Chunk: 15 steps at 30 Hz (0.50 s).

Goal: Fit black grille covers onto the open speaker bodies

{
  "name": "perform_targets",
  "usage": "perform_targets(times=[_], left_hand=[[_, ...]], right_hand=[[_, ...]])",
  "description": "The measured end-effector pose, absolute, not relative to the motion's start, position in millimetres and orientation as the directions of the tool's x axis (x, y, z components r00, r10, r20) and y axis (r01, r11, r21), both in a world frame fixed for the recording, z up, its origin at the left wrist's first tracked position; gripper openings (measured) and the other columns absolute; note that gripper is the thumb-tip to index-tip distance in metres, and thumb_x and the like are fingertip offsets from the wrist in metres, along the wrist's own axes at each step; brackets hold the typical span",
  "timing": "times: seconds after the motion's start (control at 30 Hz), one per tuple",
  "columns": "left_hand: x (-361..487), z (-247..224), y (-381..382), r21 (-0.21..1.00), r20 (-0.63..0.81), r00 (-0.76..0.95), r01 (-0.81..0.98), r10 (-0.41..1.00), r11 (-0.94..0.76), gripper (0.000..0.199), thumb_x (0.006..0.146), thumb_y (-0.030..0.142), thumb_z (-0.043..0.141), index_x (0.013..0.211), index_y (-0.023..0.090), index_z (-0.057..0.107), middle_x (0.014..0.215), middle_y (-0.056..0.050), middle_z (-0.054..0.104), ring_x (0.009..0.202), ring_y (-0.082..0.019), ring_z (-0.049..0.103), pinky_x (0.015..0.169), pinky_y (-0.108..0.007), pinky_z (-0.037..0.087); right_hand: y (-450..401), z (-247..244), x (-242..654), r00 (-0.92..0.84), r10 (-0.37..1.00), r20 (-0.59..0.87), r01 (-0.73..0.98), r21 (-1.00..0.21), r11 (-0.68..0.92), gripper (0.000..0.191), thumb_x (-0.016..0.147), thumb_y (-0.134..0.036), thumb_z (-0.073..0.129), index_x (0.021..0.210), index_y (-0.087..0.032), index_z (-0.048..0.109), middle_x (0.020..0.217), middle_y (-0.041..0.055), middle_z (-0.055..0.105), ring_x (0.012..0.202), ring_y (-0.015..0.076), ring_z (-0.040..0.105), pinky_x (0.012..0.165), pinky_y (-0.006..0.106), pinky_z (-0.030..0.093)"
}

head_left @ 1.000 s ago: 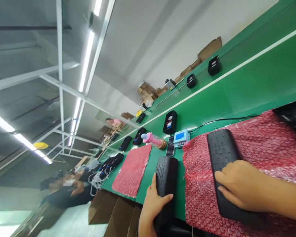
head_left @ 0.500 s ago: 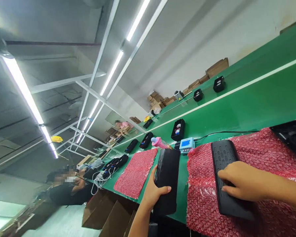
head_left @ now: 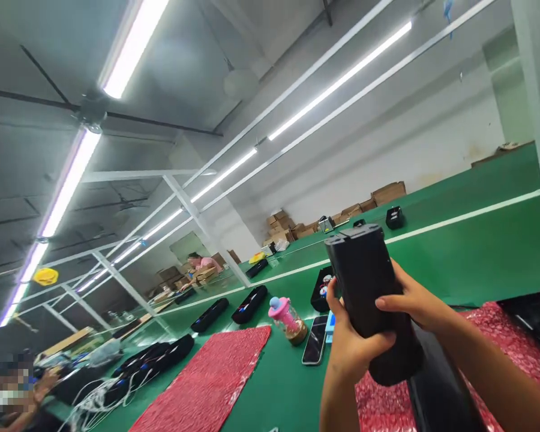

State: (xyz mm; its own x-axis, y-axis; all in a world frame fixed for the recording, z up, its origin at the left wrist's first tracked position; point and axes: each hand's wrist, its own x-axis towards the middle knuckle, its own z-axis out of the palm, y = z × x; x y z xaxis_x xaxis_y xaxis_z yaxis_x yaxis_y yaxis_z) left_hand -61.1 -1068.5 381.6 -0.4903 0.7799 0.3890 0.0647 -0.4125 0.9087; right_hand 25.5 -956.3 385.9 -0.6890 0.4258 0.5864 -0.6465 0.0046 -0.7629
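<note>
A black oblong plastic casing [head_left: 364, 276] is held up and tilted above the bench, its flat end toward the top. My left hand [head_left: 353, 339] wraps its left side, thumb across the near face. On its right side, my right hand [head_left: 414, 297] grips it too, thumb pressed on the same face. Beneath my hands a second black casing [head_left: 441, 384] lies on red bubble wrap [head_left: 382, 399], partly hidden by my right forearm. A phone [head_left: 315, 340] and a partly covered light-blue device [head_left: 330, 327] are just left of my left hand.
A pink-lidded drink bottle [head_left: 288, 321] stands by the phone. Red bubble wrap sheet [head_left: 211, 378], open black casings [head_left: 249, 304] and white cables [head_left: 99, 399] lie leftward on the green bench [head_left: 270, 384]. A black tray-like part [head_left: 533, 324] is at right. A co-worker [head_left: 24, 390] sits lower left.
My left hand has lifted its casing up and rightward. My right hand has left the other casing on the bubble wrap and now grips the raised one. The view has shifted.
</note>
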Motion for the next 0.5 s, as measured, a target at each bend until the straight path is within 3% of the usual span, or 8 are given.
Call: perform_targets(times=[0.13, 0.37, 0.5], left_hand=[[-71, 376, -1053, 0.922, 0.353, -0.481, 0.034, 0.802, -0.385, 0.118, 0.050, 0.014, 0.078, 0.140, 0.032, 0.003, 0.117, -0.008, 0.059, 0.103, -0.029, 0.062, 0.083, -0.040, 0.054], [-97, 367, -1019, 0.910, 0.290, -0.483, -0.127, 0.826, -0.394, 0.118, 0.049, 0.030, 0.084, 0.142, 0.027, 0.012, 0.119, -0.012, 0.060, 0.102, -0.031, 0.063, 0.086, -0.041, 0.053], [-96, 362, -1014, 0.908, 0.271, -0.530, -0.136, 0.803, -0.396, 0.112, 0.053, 0.029, 0.081, 0.142, 0.024, 0.014, 0.122, -0.013, 0.059, 0.106, -0.030, 0.062, 0.090, -0.040, 0.050]], right_hand=[[-946, 381, 19, -0.663, 0.482, 0.572, -0.626, -0.778, 0.062, 0.086, 0.066, -0.036, 0.077, 0.136, -0.022, 0.029, 0.131, 0.0116, 0.051, 0.121, 0.0306, 0.048, 0.101, 0.050, 0.041], [-935, 364, -13, -0.532, 0.666, 0.523, -0.642, -0.762, 0.085, 0.087, 0.067, -0.037, 0.074, 0.139, -0.024, 0.027, 0.135, 0.0086, 0.048, 0.121, 0.0286, 0.048, 0.105, 0.047, 0.038], [-926, 356, -17, -0.585, 0.639, 0.500, -0.598, -0.798, 0.078, 0.087, 0.069, -0.038, 0.074, 0.140, -0.025, 0.026, 0.142, 0.0087, 0.041, 0.128, 0.0294, 0.041, 0.108, 0.048, 0.033]])
